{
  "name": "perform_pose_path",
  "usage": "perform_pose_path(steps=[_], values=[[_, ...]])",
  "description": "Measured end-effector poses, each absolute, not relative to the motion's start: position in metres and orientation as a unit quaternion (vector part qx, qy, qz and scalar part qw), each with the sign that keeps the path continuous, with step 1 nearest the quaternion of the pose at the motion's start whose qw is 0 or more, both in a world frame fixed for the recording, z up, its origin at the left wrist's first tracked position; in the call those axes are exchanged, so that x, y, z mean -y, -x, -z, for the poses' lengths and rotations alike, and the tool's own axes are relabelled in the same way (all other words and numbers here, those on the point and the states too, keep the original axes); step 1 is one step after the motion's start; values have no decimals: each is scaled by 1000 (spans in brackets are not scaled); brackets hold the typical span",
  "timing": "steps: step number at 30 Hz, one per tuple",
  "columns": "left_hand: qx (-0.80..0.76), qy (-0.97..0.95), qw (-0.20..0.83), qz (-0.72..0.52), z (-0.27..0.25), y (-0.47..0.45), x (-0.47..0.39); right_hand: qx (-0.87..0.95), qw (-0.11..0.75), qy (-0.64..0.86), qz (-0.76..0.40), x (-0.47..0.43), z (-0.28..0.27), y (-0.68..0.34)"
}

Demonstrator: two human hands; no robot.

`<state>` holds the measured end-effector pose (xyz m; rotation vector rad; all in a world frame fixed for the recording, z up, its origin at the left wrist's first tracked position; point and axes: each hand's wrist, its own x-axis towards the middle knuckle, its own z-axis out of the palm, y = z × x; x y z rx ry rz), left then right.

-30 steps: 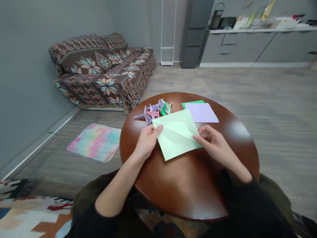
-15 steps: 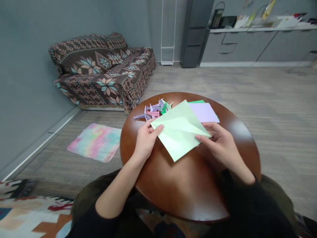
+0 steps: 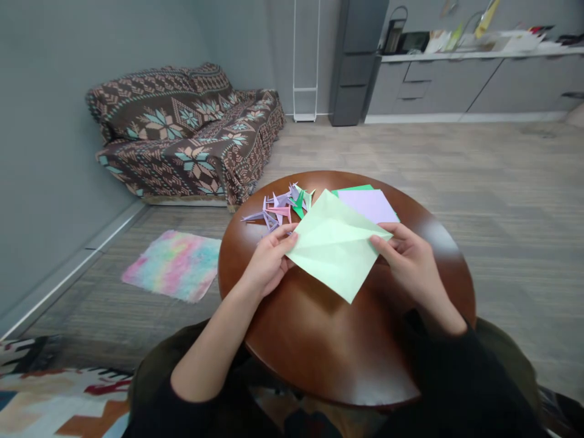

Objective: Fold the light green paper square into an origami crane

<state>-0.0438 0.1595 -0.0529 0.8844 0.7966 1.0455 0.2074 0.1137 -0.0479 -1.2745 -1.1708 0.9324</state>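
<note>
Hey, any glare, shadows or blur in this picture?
Head view: pale glare on the right side and near edge of the table; head view: a soft dark shadow on the tabletop below the light green paper; head view: the clutter on the far counter looks too soft to make out.

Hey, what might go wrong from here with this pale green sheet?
The pale green sheet, pinched near opposite corners by the left hand and right hand, might crease at the grips. The left hand also looks close to the folded paper figures, so a sideways sweep could knock them.
</note>
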Motion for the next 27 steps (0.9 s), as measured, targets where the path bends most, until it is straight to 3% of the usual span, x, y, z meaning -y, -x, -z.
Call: perform_pose_path(steps=[5,12,23,27], values=[[-357,-441,725,-391,54,43,-156,494,548,527,-422,-114,49,-207],[-368,-459,656,-473,58,39,-159,501,530,511,-455,-111,45,-202],[-421,-540,579,-442,59,40,-159,566,484,498,-444,-109,49,-199],[-417,-521,615,-420,59,38,-157,588,475,454,-471,-108,49,-193]])
